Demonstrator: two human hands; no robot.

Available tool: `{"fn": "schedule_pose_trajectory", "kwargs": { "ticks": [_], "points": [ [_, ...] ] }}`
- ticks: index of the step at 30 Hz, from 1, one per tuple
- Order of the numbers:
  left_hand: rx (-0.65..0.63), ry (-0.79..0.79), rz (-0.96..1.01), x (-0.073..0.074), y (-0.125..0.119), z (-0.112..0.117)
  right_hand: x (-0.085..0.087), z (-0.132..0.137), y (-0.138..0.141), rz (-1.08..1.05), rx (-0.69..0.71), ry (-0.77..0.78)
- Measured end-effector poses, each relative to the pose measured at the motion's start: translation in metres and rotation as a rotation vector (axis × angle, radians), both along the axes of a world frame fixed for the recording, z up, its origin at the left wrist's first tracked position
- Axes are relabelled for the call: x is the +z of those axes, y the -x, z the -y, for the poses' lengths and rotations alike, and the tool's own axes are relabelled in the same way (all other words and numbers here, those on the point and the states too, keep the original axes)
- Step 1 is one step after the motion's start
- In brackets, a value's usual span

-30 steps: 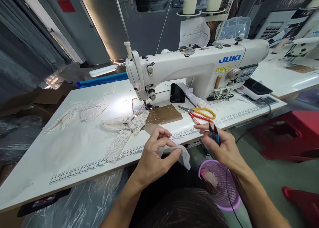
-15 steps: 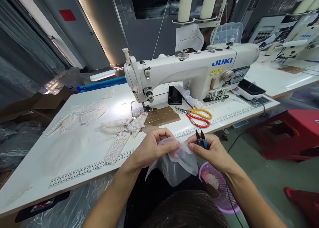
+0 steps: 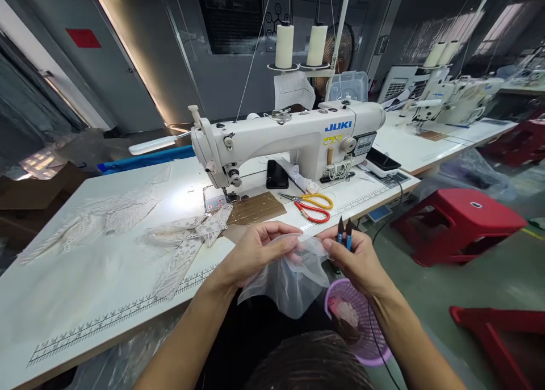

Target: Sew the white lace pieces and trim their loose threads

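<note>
My left hand pinches the top edge of a small clear plastic bag just off the front edge of the sewing table. My right hand pinches the bag's other side and also holds blue thread snips, their dark blades pointing up. The bag hangs open between both hands, above my lap. White lace pieces lie on the table to the left of my hands, one end under the presser foot of the white JUKI sewing machine.
Yellow and red scissors and a brown card lie on the table by the machine, with a black phone behind. A purple basket sits below my right hand. Red stools stand at right; more machines line the back right.
The camera has tilted up and turned right. My hands came together, and the crumpled plastic has been pulled open into a bag held between them.
</note>
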State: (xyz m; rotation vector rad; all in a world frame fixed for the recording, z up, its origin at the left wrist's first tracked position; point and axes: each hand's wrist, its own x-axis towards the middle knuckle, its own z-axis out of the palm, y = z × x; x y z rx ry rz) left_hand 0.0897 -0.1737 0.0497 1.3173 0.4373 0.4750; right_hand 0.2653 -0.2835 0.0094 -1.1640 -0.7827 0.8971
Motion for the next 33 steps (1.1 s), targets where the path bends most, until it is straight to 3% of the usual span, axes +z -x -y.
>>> {"fn": "schedule_pose_trajectory", "kwargs": {
  "ticks": [4, 8, 11, 14, 19, 27, 30, 33],
  "points": [
    [0.082, 0.091, 0.179, -0.023, 0.022, 0.012, 0.004, -0.002, 0.002, -0.269, 0.018, -0.067],
    [0.231, 0.051, 0.252, -0.061, 0.045, 0.033, 0.008, -0.007, 0.009, -0.333, 0.009, -0.070],
    [0.273, 0.013, 0.262, -0.076, 0.046, 0.044, 0.007, -0.012, 0.014, -0.351, 0.028, -0.070],
    [0.393, -0.018, 0.369, -0.073, 0.035, 0.043, 0.004, -0.016, 0.022, -0.335, 0.041, -0.095],
    [0.605, -0.048, 0.517, -0.054, 0.016, 0.029, -0.008, -0.022, 0.045, -0.197, 0.094, -0.099],
    [0.725, -0.183, 0.176, -0.032, 0.014, 0.022, -0.014, -0.028, 0.082, 0.108, 0.045, -0.093],
    [0.800, -0.232, 0.144, -0.032, 0.024, 0.017, -0.019, -0.037, 0.079, 0.214, 0.087, -0.098],
    [0.846, -0.283, 0.138, -0.032, 0.041, 0.017, -0.022, -0.061, 0.060, 0.575, 0.062, -0.037]
  ]
}}
